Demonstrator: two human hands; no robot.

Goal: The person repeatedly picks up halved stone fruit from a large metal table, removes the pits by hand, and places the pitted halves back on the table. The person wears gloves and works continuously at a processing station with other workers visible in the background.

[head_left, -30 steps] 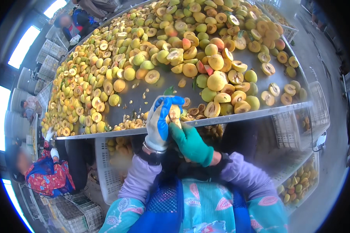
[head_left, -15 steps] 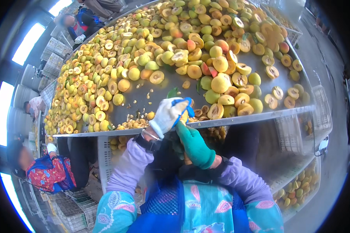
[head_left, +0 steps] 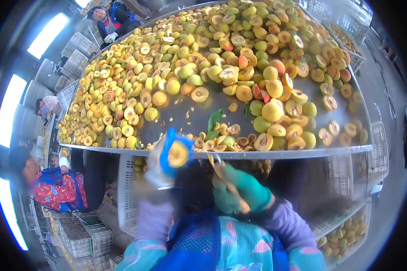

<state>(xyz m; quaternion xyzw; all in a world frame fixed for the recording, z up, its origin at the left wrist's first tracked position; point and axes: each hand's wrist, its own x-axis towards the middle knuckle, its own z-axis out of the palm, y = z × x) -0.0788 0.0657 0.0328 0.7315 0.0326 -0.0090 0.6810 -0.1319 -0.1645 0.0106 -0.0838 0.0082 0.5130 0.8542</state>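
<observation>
My left hand [head_left: 157, 166], in a white glove with blue over the fingers, is blurred and closed around a peach half [head_left: 177, 154], cut face up, just in front of the table edge. My right hand [head_left: 244, 187], in a green glove, grips a wooden-handled tool [head_left: 231, 184]. Its thin metal tip points up toward the table; the tip's exact shape is too blurred to tell. The two hands are apart. Beyond them, cut peaches, loose pits and a green leaf [head_left: 215, 120] lie near the rim of the metal table [head_left: 276, 154].
Whole and halved peaches [head_left: 185, 54] are heaped over the table. White plastic crates stand under it, one [head_left: 127, 194] left of my legs and one with fruit [head_left: 348, 230] at right. One co-worker [head_left: 61, 189] sits at left, another [head_left: 111, 22] at the far left corner.
My hands have separated: the left moved left and down with the peach half, now facing up; the right drew down and right, bringing the tool into view. The view has shifted slightly.
</observation>
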